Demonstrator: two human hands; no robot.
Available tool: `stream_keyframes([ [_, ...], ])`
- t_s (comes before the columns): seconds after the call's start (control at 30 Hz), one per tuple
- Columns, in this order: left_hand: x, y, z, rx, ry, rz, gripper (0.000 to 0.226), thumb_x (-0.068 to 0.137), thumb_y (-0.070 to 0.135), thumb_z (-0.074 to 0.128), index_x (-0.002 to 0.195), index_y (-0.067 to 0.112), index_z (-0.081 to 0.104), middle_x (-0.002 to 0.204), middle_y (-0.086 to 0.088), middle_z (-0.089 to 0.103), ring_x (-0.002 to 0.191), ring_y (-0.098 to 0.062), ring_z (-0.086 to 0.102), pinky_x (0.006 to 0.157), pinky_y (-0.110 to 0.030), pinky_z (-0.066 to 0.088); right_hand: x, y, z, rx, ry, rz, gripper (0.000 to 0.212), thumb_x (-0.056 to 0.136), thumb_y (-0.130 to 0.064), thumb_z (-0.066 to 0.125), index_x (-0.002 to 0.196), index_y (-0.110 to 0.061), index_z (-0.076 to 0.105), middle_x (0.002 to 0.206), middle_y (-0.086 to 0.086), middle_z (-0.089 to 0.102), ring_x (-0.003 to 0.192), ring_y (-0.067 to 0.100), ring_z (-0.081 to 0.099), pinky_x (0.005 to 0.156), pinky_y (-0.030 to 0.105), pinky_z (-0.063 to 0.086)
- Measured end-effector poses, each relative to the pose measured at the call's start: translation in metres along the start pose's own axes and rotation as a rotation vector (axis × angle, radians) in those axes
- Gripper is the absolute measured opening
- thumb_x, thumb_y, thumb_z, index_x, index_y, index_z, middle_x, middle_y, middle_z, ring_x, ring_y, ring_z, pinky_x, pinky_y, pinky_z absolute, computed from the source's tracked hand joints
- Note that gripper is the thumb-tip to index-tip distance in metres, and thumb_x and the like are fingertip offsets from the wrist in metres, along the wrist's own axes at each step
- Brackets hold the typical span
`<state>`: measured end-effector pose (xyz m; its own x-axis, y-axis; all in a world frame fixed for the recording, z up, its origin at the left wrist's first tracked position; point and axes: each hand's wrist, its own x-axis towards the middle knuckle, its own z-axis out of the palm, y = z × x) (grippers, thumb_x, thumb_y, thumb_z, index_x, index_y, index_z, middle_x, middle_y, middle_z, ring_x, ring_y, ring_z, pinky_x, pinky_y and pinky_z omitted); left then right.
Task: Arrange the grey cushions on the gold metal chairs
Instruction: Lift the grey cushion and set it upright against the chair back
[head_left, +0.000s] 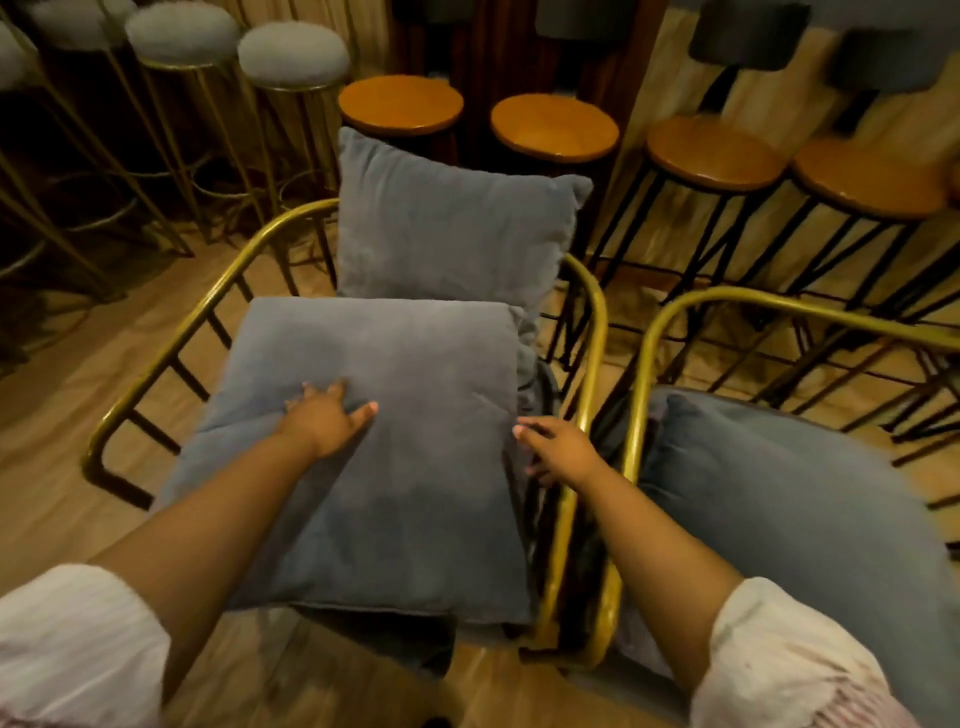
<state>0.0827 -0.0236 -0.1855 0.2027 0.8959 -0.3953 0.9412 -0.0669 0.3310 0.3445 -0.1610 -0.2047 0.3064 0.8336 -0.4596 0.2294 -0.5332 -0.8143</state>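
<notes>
A gold metal chair (156, 364) stands in the middle of the view. A large grey cushion (415, 493) lies flat on its seat. A second grey cushion (447, 228) leans upright against the chair's back. My left hand (327, 418) presses flat on the seat cushion, fingers spread. My right hand (558, 449) rests at that cushion's right edge, fingers apart, beside the gold armrest. A second gold chair (675, 312) to the right carries another grey cushion (789, 499).
Round wooden stools (556, 127) on black legs line the back and right. Tall gold stools with grey fluffy tops (293, 54) stand at the back left. Wooden floor (47, 415) shows to the left of the chair and in front.
</notes>
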Motion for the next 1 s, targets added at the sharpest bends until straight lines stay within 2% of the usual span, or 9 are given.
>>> stream_keyframes([
  [0.07, -0.018, 0.05, 0.015, -0.008, -0.02, 0.128, 0.07, 0.091, 0.049, 0.047, 0.146, 0.009, 0.029, 0.15, -0.026, 0.032, 0.14, -0.041, 0.03, 0.114, -0.05, 0.026, -0.019, 0.019, -0.032, 0.154, 0.109, -0.03, 0.035, 0.096, -0.019, 0.051, 0.127, -0.004, 0.056, 0.079, 0.001, 0.059, 0.041, -0.004, 0.056, 0.044, 0.015, 0.04],
  [0.27, -0.085, 0.201, 0.088, -0.158, -0.136, 0.396, 0.063, 0.092, 0.035, 0.054, 0.146, 0.011, 0.031, 0.147, -0.016, 0.044, 0.133, -0.031, 0.045, 0.107, -0.037, 0.037, -0.084, 0.117, -0.147, 0.228, 0.429, -0.09, 0.022, 0.097, -0.007, 0.045, 0.113, -0.005, 0.06, 0.079, -0.001, 0.061, 0.055, -0.012, 0.06, 0.05, 0.005, 0.043],
  [0.37, -0.117, 0.263, 0.134, -0.238, -0.217, 0.422, 0.063, 0.091, 0.032, 0.056, 0.145, 0.009, 0.033, 0.144, -0.015, 0.047, 0.132, -0.028, 0.047, 0.105, -0.031, 0.036, -0.114, 0.176, -0.203, 0.206, 0.553, -0.003, 0.02, 0.096, -0.004, 0.047, 0.11, -0.003, 0.06, 0.079, 0.002, 0.06, 0.06, -0.003, 0.061, 0.052, 0.004, 0.042],
  [0.43, -0.127, 0.296, 0.166, -0.296, -0.31, 0.415, 0.071, 0.088, 0.041, 0.059, 0.145, 0.007, 0.033, 0.144, -0.014, 0.047, 0.134, -0.027, 0.045, 0.106, -0.029, 0.034, -0.129, 0.215, -0.242, 0.184, 0.623, 0.083, 0.022, 0.095, -0.006, 0.049, 0.111, 0.0, 0.062, 0.081, 0.007, 0.06, 0.067, 0.012, 0.058, 0.056, 0.012, 0.043],
  [0.5, -0.13, 0.32, 0.194, -0.373, -0.359, 0.389, 0.092, 0.074, 0.065, 0.06, 0.143, 0.009, 0.037, 0.141, -0.012, 0.052, 0.132, -0.027, 0.048, 0.109, -0.034, 0.038, -0.14, 0.248, -0.276, 0.175, 0.693, 0.158, 0.022, 0.093, -0.007, 0.054, 0.111, 0.003, 0.062, 0.088, 0.011, 0.06, 0.081, 0.025, 0.057, 0.066, 0.023, 0.044],
  [0.53, -0.129, 0.331, 0.208, -0.401, -0.365, 0.357, 0.087, 0.075, 0.062, 0.061, 0.141, 0.009, 0.04, 0.139, -0.012, 0.053, 0.131, -0.027, 0.05, 0.107, -0.034, 0.039, -0.144, 0.263, -0.291, 0.163, 0.715, 0.215, 0.024, 0.092, -0.009, 0.056, 0.112, 0.002, 0.062, 0.094, 0.011, 0.059, 0.088, 0.028, 0.056, 0.072, 0.029, 0.044],
  [0.63, -0.119, 0.347, 0.246, -0.435, -0.35, 0.252, 0.056, 0.092, 0.027, 0.056, 0.142, 0.008, 0.038, 0.143, -0.014, 0.048, 0.132, -0.029, 0.046, 0.103, -0.031, 0.036, -0.146, 0.304, -0.322, 0.14, 0.682, 0.393, 0.04, 0.091, -0.023, 0.059, 0.126, -0.004, 0.053, 0.124, 0.018, 0.059, 0.11, 0.038, 0.057, 0.09, 0.038, 0.044],
  [0.8, -0.084, 0.331, 0.287, -0.433, -0.387, 0.048, 0.071, 0.089, 0.04, 0.058, 0.149, 0.02, 0.025, 0.151, -0.016, 0.038, 0.136, -0.037, 0.039, 0.112, -0.044, 0.034, -0.135, 0.352, -0.332, 0.167, 0.499, 0.558, 0.075, 0.087, -0.049, 0.057, 0.149, -0.019, 0.025, 0.158, 0.011, 0.025, 0.142, 0.034, 0.029, 0.112, 0.04, 0.027],
  [1.0, -0.068, 0.322, 0.323, -0.49, -0.456, -0.071, 0.082, 0.085, 0.043, 0.062, 0.151, 0.021, 0.019, 0.154, -0.011, 0.033, 0.136, -0.035, 0.038, 0.108, -0.042, 0.034, -0.133, 0.391, -0.321, 0.334, 0.552, 0.573, 0.104, 0.071, -0.06, 0.068, 0.151, -0.031, 0.01, 0.159, 0.008, 0.021, 0.141, 0.036, 0.03, 0.112, 0.047, 0.03],
])
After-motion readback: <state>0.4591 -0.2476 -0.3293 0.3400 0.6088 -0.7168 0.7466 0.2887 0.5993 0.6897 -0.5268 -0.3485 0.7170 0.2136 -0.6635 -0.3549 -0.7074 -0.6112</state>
